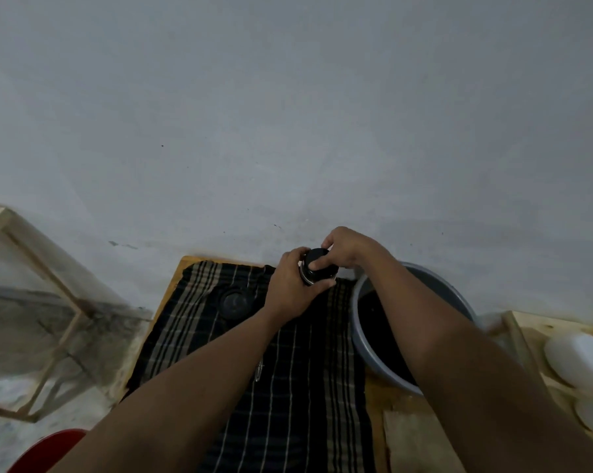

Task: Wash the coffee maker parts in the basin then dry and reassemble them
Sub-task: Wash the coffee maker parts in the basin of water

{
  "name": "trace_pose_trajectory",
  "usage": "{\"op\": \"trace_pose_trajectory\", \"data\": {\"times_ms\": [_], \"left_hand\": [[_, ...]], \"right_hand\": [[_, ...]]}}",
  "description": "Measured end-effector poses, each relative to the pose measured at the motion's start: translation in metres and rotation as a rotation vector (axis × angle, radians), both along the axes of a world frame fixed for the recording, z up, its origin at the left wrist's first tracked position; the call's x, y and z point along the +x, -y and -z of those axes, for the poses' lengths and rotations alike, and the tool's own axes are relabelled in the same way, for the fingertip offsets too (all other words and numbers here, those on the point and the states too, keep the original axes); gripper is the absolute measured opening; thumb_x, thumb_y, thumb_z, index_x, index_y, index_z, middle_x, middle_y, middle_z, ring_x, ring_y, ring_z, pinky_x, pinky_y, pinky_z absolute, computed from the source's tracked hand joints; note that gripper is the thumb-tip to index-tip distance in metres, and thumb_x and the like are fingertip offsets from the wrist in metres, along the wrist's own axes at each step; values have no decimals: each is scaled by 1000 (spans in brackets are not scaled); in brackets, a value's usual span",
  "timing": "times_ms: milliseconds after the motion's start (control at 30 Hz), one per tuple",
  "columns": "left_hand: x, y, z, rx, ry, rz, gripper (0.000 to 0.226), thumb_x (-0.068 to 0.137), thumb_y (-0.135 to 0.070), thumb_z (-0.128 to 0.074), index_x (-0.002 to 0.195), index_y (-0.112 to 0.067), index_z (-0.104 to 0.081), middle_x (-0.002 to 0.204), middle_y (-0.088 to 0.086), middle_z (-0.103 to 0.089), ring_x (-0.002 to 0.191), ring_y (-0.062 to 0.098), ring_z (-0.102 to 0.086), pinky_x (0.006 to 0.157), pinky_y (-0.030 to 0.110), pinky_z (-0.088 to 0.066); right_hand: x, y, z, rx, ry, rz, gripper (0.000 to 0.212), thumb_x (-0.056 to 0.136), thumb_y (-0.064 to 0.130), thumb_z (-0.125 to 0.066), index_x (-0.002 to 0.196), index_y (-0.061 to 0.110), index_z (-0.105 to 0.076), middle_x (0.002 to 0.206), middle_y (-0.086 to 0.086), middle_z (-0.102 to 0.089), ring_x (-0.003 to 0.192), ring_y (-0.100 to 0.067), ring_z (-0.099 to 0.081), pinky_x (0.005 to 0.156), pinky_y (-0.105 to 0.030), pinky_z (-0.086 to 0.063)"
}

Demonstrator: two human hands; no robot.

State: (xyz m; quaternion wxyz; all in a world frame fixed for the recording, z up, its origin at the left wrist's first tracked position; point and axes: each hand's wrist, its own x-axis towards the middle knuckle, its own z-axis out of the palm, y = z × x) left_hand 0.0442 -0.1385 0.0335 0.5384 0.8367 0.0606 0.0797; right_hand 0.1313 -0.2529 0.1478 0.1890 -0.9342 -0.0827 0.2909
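Observation:
A black cylindrical coffee maker body (319,272) with a thin metal ring is held above the far end of the striped cloth (288,363). My left hand (293,288) grips it from the left and below. My right hand (348,249) closes over its black top from the right. A round black part (235,302) lies on the cloth to the left. A thin shiny piece (259,370) lies on the cloth under my left forearm. The grey basin (363,346) with dark contents sits to the right, partly hidden by my right arm.
The wooden table (418,435) stands against a grey wall. White plastic containers (578,361) rest on a wooden shelf at the right. A wooden frame (59,302) stands on the floor to the left. Something red (45,450) shows at the bottom left.

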Motion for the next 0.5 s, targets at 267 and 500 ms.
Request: {"op": "trace_pose_trajectory", "data": {"times_ms": [267, 500], "left_hand": [[2, 0, -3, 61, -40, 1, 81, 70, -51, -87, 134, -22, -46, 126, -2, -63, 109, 17, -66, 92, 42, -57], [4, 2, -11, 69, -33, -9, 82, 69, -55, -87, 134, -26, -46, 126, -5, -64, 108, 16, -67, 90, 39, -58]], "right_hand": [[16, -4, 6, 7, -298, 124, 45, 85, 23, -83, 122, 4, -65, 107, -10, -61, 86, -23, -53, 64, -29, -47], [18, -2, 4, 59, -324, 150, 38, 85, 24, -82, 115, 10, -64, 110, -10, -56, 90, -24, -51, 65, -30, -47]]}}
